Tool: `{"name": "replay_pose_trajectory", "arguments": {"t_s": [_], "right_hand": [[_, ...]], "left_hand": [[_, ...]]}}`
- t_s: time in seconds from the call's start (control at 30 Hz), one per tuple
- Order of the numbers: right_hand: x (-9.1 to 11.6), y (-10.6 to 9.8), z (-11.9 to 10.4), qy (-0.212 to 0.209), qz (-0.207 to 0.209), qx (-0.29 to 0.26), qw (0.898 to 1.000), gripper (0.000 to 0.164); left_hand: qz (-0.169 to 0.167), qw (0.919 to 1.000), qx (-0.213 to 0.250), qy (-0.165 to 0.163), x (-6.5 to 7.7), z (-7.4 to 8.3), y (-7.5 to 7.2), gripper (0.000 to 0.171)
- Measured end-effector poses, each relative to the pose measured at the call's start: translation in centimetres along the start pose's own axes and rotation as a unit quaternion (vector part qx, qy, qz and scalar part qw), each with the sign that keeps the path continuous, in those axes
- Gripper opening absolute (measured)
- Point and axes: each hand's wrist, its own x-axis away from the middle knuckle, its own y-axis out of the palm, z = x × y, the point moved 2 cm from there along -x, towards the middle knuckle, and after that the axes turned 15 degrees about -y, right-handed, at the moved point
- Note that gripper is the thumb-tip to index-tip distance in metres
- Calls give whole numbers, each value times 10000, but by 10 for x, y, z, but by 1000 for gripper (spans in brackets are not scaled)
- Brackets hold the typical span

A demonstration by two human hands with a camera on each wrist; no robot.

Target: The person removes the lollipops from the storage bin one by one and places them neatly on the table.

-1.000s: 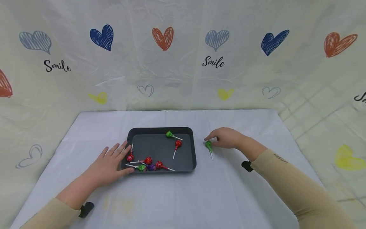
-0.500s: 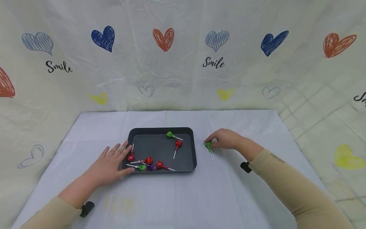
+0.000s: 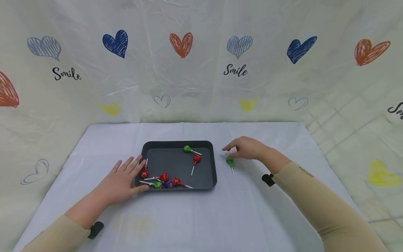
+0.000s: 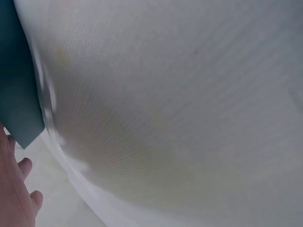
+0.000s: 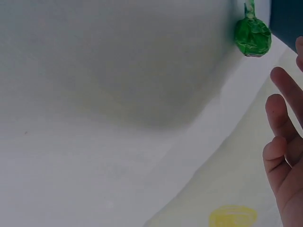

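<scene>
My left hand (image 3: 118, 182) lies spread over the left edge of a dark grey tray (image 3: 176, 157), fingers straight and thumb at the near corner. To the right of the tray, a green-wrapped lollipop (image 3: 230, 161) lies on the white cloth with its stick toward me. Just above its head is my right hand (image 3: 248, 147), index finger extended and thumb tip close by the wrapper. The right wrist view shows that lollipop (image 5: 253, 38) apart from the loosely bent fingers (image 5: 279, 116). Only part of the left hand (image 4: 16, 189) shows in the left wrist view, beside the tray wall (image 4: 19, 85).
Inside the tray, a green lollipop (image 3: 187, 148) and a red lollipop (image 3: 196, 159) lie at the right. Several more red, green and purple ones, including a red lollipop (image 3: 177, 181), lie along its near and left sides. A cloth with printed hearts hangs behind the table.
My right hand dipped its fingertips to the green lollipop's head, then lifted slightly, spreading index finger and thumb apart. The lollipop stays on the cloth. My left hand has not moved on the tray.
</scene>
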Motion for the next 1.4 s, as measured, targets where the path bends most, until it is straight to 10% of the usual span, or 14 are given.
{"name": "replay_pose_trajectory", "arguments": {"t_s": [0.77,1.4], "right_hand": [[-71,0,-52,-464,-310,19,9984,37],[-101,22,-60,-368,-821,1053,9904,32]], "left_hand": [[-7,9995,309,29,1,-2,3,101],[-94,9998,200,21,0,-2,1,103]]}}
